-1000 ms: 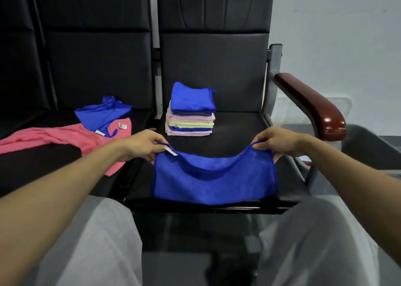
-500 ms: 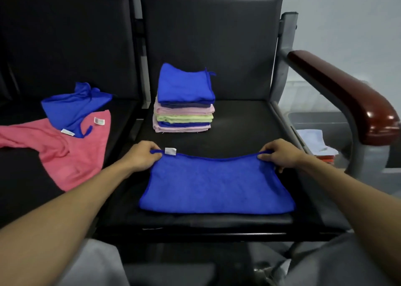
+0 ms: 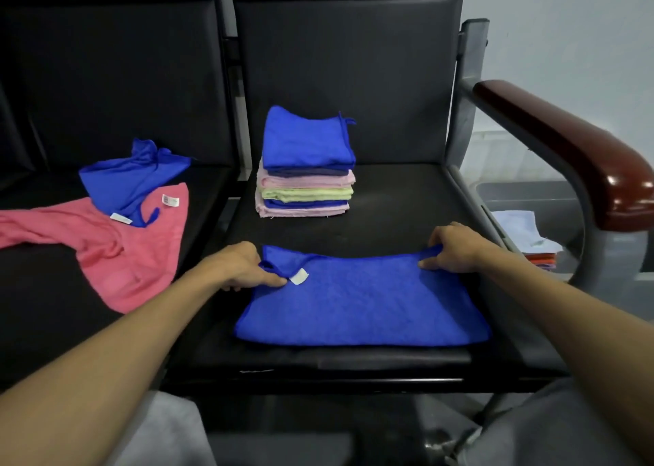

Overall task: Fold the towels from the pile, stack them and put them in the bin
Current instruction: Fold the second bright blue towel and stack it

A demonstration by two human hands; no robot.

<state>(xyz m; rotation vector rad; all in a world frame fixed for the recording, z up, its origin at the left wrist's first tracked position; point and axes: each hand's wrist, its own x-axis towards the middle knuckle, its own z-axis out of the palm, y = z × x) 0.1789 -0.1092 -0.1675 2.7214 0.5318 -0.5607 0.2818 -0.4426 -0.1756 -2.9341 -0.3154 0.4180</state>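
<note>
The person is mid-fold: the blue towel [image 3: 361,306] lies flat on the seat [image 3: 389,218], spreading nearward from the fingers [image 3: 272,281]. The left hand [image 3: 240,265] pinches one far corner (by the white tag [image 3: 299,276]), the right hand [image 3: 456,250] seemingly the other. The next move likely calls for another fold, then the stack [image 3: 306,168] beyond the fingertips.

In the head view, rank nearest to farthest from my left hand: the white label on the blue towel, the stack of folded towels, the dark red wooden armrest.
1. White label, beside the left hand.
2. Stack of folded towels, back of seat.
3. Dark red wooden armrest, far right.
</note>
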